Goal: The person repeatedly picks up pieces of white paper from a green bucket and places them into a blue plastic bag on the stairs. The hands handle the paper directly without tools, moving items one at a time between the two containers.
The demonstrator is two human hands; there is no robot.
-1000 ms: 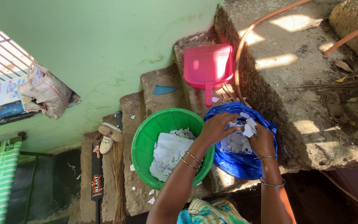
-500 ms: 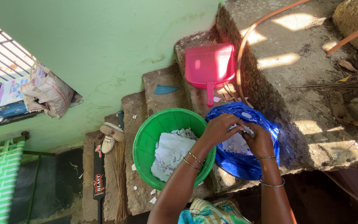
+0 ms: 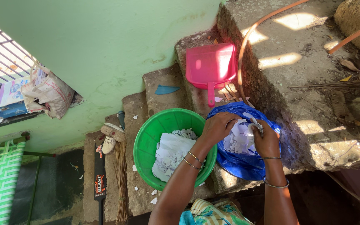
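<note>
the person's left hand (image 3: 218, 127) rests curled on the near rim of a blue plastic bag (image 3: 246, 166), fingers bent over its edge and gripping the bag's mouth. the right hand (image 3: 266, 139) is inside the bag's opening, fingers pinched together on a few scraps of torn white paper (image 3: 239, 139) that fill the bag. the bag sits on a rough concrete step (image 3: 313, 137), just beside a green plastic tub (image 3: 146, 137) that touches it on the left and holds more white paper pieces. a pink dustpan (image 3: 211, 66) lies on the step above, handle pointing down toward the bag. an orange hose (image 3: 246, 41) curves past the dustpan. further left, a grass broom (image 3: 121, 179), a dark bat (image 3: 100, 183) and a pale shoe (image 3: 112, 132) lie on the lower steps against the green wall (image 3: 105, 41).
</note>
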